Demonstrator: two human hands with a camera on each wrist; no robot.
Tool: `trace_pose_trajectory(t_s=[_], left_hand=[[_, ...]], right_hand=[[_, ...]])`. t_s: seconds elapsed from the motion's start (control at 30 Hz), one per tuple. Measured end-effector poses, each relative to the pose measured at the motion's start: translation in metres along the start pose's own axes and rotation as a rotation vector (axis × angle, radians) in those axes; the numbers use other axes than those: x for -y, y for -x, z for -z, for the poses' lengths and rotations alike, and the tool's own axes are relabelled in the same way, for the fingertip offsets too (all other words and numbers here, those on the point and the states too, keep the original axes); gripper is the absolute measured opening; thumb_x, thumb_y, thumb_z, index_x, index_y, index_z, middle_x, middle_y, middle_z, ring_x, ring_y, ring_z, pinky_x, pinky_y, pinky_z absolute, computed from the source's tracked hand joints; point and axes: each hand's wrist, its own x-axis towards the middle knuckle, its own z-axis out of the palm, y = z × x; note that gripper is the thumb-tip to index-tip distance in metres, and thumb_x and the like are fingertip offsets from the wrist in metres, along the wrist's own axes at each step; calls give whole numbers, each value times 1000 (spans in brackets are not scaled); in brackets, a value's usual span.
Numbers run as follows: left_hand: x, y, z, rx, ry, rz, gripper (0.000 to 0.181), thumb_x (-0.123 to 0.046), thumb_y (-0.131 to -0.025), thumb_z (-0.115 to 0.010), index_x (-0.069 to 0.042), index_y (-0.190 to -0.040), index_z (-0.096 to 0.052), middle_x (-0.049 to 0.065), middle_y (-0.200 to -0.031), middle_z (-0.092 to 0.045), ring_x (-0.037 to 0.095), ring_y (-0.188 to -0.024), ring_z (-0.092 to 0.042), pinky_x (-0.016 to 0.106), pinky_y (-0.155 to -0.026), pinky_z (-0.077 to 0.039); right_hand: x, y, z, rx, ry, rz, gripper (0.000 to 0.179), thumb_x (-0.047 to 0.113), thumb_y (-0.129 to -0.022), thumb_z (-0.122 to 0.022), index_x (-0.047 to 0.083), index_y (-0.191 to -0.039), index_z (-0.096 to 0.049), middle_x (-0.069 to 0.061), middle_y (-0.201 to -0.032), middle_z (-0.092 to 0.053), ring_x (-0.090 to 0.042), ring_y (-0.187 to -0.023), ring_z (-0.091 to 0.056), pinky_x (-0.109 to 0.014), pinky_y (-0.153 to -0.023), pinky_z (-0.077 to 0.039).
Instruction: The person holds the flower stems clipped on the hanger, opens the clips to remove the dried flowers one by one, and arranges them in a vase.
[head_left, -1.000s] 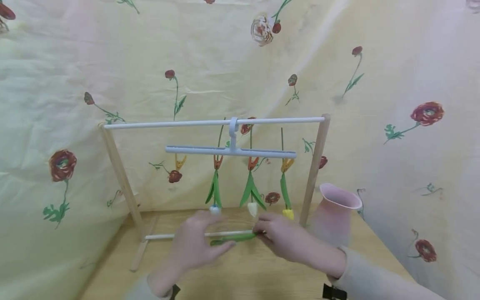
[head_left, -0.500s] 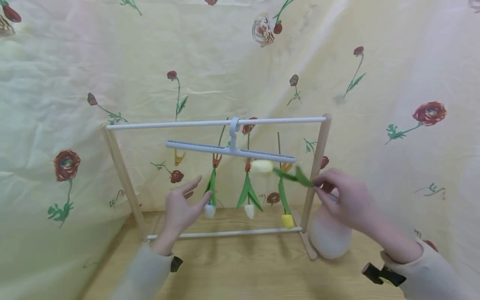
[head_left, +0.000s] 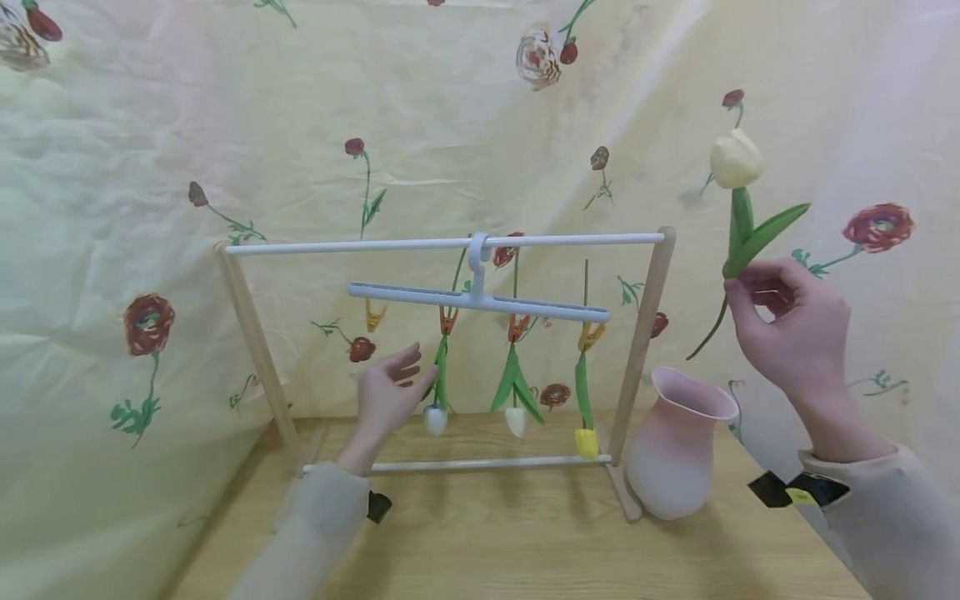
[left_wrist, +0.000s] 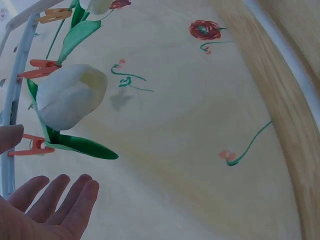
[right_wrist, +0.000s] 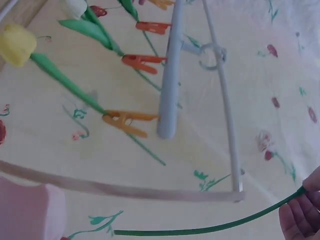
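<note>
My right hand [head_left: 798, 325] pinches the stem of a cream tulip [head_left: 737, 160] at the upper right, bloom up. The thin stem end points down left above a pink-and-white vase [head_left: 678, 446]. My left hand [head_left: 390, 396], fingers loosely spread and holding nothing, is beside a pale blue-white tulip [head_left: 435, 419]. That tulip hangs bloom down from a light blue hanger [head_left: 420, 296], as do a white tulip [head_left: 515, 421] and a yellow tulip [head_left: 587, 442]. Red-orange clips [head_left: 517, 327] grip the first two; a yellow-orange clip [head_left: 591, 336] grips the yellow one.
The hanger hooks over the white top bar [head_left: 337, 247] of a wooden-legged rack [head_left: 645, 325]. Another yellow-orange clip [head_left: 374, 316] at its left end holds nothing. The rack and vase stand on a wooden table [head_left: 510, 542]. Flower-printed cloth [head_left: 285, 125] hangs behind.
My right hand has risen from the lower bar to the upper right, turning the cream tulip bloom up. The left hand has moved up and back slightly. The hanger now tilts down to the right.
</note>
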Motion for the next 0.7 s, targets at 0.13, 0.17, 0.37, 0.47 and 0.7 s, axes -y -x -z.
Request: trace_pose_trajectory(t_s=[0.13, 0.17, 0.37, 0.47, 0.7], left_hand=[[2, -2, -5, 17, 6, 40, 54, -28, -93, -84, -12, -142, -68, 15, -138, -73, 37, -121, -74, 47, -97, -64], [2, -3, -7, 18, 1, 45, 54, -28, -93, -84, -13, -143, -68, 14, -138, -73, 37, -121, -74, 46, -96, -65], [4, -4, -13, 13, -40, 20, 54, -25, -94, -83, -11, -144, -67, 14, -133, -76, 35, -113, -76, 40, -86, -67], [4, -5, -14, 4, -46, 8, 53, -24, -93, -84, -11, -142, -68, 14, -130, -77, 34, -107, -78, 38, -81, -68], [6, -7, -17, -4, -44, 19, 51, -22, -92, -84, -9, -140, -70, 14, -124, -79, 30, -100, -79, 34, -76, -67]], right_hand=[[-17, -3, -3, -16, 7, -129, 11, 2, -93, -72, 0, -104, -75, 32, -87, -68, 13, -78, -65, 1, -77, -51], [-22, -3, -4, -9, 10, -167, 11, 5, -94, -72, 3, -105, -75, 32, -87, -68, 12, -78, -65, 1, -77, -51], [-52, 5, -4, 100, 48, -346, 10, 23, -103, -66, 21, -113, -70, 29, -89, -65, 9, -78, -64, 1, -81, -48], [-66, 11, -4, 170, 112, -372, 21, 32, -106, -62, 17, -119, -67, 29, -91, -61, 9, -81, -61, 1, -81, -44], [-90, 26, -10, 273, 230, -322, 36, 27, -104, -62, -4, -123, -67, 13, -94, -67, 15, -78, -53, 1, -71, -44]])
